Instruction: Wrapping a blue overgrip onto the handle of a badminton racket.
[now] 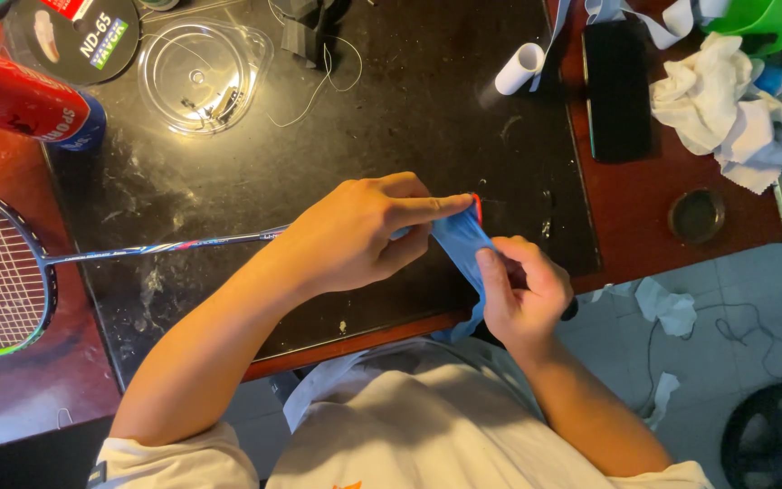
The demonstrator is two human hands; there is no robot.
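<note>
Over the desk's [427, 109] near edge, the left hand [355, 235] is clamped around the handle of the badminton racket [11, 272], index finger pressing blue grip tape [460, 237] at the butt end. The right hand [518, 294] pinches that tape, pulling it taut. Wrapping looks barely begun; continuing would call for steady tension and overlapping turns. Its long axis lies along the near edge, head left.

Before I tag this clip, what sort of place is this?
Likely a racket repair bench: a badminton racket having blue grip tape wound on by left hand and right hand, near a string reel.
</note>
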